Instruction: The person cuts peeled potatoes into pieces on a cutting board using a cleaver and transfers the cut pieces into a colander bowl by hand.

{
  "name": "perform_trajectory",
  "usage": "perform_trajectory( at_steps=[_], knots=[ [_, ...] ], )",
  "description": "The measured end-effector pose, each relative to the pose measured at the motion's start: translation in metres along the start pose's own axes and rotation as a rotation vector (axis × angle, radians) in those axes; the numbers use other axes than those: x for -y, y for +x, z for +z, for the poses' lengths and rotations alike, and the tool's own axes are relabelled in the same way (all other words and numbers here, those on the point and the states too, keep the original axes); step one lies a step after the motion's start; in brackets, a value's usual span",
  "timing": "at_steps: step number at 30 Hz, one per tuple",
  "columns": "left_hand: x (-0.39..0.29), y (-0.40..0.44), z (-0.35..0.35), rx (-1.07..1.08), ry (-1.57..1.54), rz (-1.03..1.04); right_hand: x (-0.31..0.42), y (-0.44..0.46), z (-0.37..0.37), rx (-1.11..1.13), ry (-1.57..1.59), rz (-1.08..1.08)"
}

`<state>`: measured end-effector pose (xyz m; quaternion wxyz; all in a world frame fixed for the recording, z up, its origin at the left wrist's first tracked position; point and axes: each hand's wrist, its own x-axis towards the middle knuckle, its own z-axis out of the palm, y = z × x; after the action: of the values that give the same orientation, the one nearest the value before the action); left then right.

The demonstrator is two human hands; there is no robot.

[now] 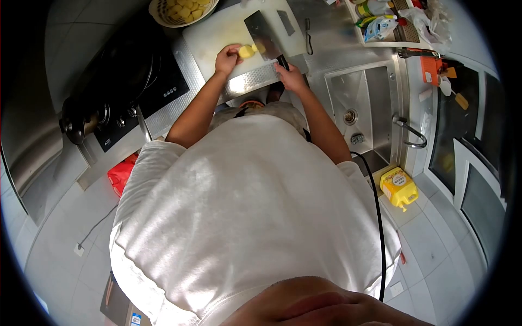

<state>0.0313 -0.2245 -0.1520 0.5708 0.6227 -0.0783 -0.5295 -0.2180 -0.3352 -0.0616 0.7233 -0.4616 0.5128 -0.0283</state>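
Observation:
My right hand (292, 77) is closed round the black handle of a cleaver (260, 33), whose broad blade stands over a white cutting board (209, 41). Just left of the blade lies a peeled potato (246, 51), its flesh pale yellow. Curled fingers of my left hand (227, 60) hold the potato's left end against the board. A small yellow piece (260, 48) shows right beside the blade. At the board's upper left, a cream basket (154, 12) contains several potato slices (185, 10).
To the right is a steel sink (340, 89) with a curved faucet (416, 140). A black cooktop (163, 81) with a dark pan (128, 65) stands left. Bottles and bags fill a rack (380, 24) at the upper right. A yellow jug (398, 186) sits low by the sink.

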Motion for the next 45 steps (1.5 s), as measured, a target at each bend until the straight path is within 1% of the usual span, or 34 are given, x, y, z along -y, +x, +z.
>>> perform_trajectory(
  at_steps=[2,3,4,6,8,10,11,12,13,14,15,16,17,18,20,21,22,23,24,25,26,27,28,30,34,36,38,40,41,42,43,44,45],
  knots=[
    [-0.017,-0.009,0.018,-0.058,0.142,0.149,-0.005,0.001,0.002,0.028,-0.022,-0.015],
    [-0.02,-0.005,0.023,0.005,0.334,0.291,-0.007,0.001,0.002,0.025,-0.019,-0.015],
    [-0.021,-0.006,0.026,0.007,0.335,0.29,-0.01,0.002,0.003,0.011,-0.024,-0.019],
    [-0.024,-0.01,0.031,-0.137,0.873,0.523,-0.013,0.002,0.006,-0.002,-0.03,-0.024],
    [-0.031,-0.016,0.033,-0.172,0.815,0.489,-0.014,0.0,0.007,-0.042,-0.048,-0.096],
    [-0.038,-0.019,0.032,-0.161,0.913,0.368,-0.014,0.002,0.005,-0.075,-0.08,-0.132],
    [-0.041,-0.021,0.033,-0.159,0.915,0.371,-0.015,0.003,0.005,-0.107,-0.112,-0.166],
    [-0.042,-0.023,0.033,-0.246,0.897,0.302,-0.019,0.006,0.002,-0.11,-0.109,-0.168],
    [-0.044,-0.026,0.034,-0.332,0.876,0.231,-0.024,0.012,0.0,-0.148,-0.228,-0.294],
    [-0.046,-0.031,0.034,-0.331,0.876,0.233,-0.028,0.017,-0.003,-0.183,-0.349,-0.42],
    [-0.053,-0.04,0.035,-0.407,0.908,0.31,-0.021,0.011,-0.001,-0.183,-0.35,-0.422],
    [-0.059,-0.045,0.035,-0.483,0.939,0.386,-0.008,-0.003,0.002,-0.257,-0.489,-0.464],
    [-0.063,-0.045,0.032,-0.555,0.845,0.56,0.003,-0.013,0.004,-0.332,-0.627,-0.504],
    [-0.071,-0.048,0.032,-0.556,0.845,0.56,0.009,-0.017,0.004,-0.332,-0.627,-0.505],
    [-0.101,-0.062,0.035,-0.634,0.717,0.828,0.016,-0.022,0.001,-0.45,-1.02,-0.604],
    [-0.115,-0.07,0.041,-0.67,0.734,0.969,0.018,-0.024,0.0,-0.452,-1.02,-0.606],
    [-0.132,-0.069,0.046,-0.669,0.733,0.971,0.02,-0.024,-0.001,-0.497,-1.09,-0.688],
    [-0.148,-0.07,0.051,-0.454,0.847,1.013,0.021,-0.026,-0.002,-0.54,-1.16,-0.769],
    [-0.154,-0.07,0.053,-0.238,0.956,1.043,0.022,-0.029,-0.001,-0.534,-1.162,-0.771],
    [-0.153,-0.066,0.055,-0.257,0.955,1.046,0.029,-0.029,0.001,-0.513,-1.215,-0.803],
    [-0.149,-0.059,0.064,-0.214,1.115,0.953,0.035,-0.031,0.002,-0.499,-1.267,-0.826],
    [-0.147,-0.051,0.066,-0.172,1.272,0.855,0.041,-0.033,0.005,-0.498,-1.269,-0.839],
    [-0.145,-0.043,0.062,-0.184,1.27,0.863,0.046,-0.036,0.008,-0.503,-1.27,-0.867],
    [-0.148,-0.036,0.053,-0.128,1.341,0.767,0.056,-0.04,0.013,-0.507,-1.274,-0.903],
    [-0.178,-0.029,0.032,-0.124,1.259,0.774,0.079,-0.036,0.031,-0.554,-1.283,-0.95],
    [-0.196,-0.008,0.013,-0.11,1.239,0.792,0.092,-0.03,0.04,-0.576,-1.296,-0.965],
    [-0.21,0.016,-0.012,-0.219,1.246,0.882,0.104,-0.022,0.047,-0.631,-1.26,-1.008],
    [-0.213,0.061,-0.051,-0.332,1.154,0.946,0.115,-0.027,0.051,-0.64,-1.242,-1.003],
    [-0.211,0.095,-0.082,-0.334,1.151,0.947,0.119,-0.029,0.053,-0.65,-1.224,-0.993],
    [-0.209,0.128,-0.112,-0.285,1.046,1.038,0.119,-0.028,0.051,-0.651,-1.228,-0.993],
    [-0.208,0.143,-0.124,-0.236,0.937,1.124,0.116,-0.026,0.045,-0.651,-1.138,-0.98],
    [-0.213,0.129,-0.115,-0.235,0.934,1.125,0.112,-0.023,0.038,-0.652,-1.047,-0.966],
    [-0.222,0.094,-0.096,-0.412,1.013,1.041,0.108,-0.025,0.033,-0.654,-1.048,-0.965]
  ],
)
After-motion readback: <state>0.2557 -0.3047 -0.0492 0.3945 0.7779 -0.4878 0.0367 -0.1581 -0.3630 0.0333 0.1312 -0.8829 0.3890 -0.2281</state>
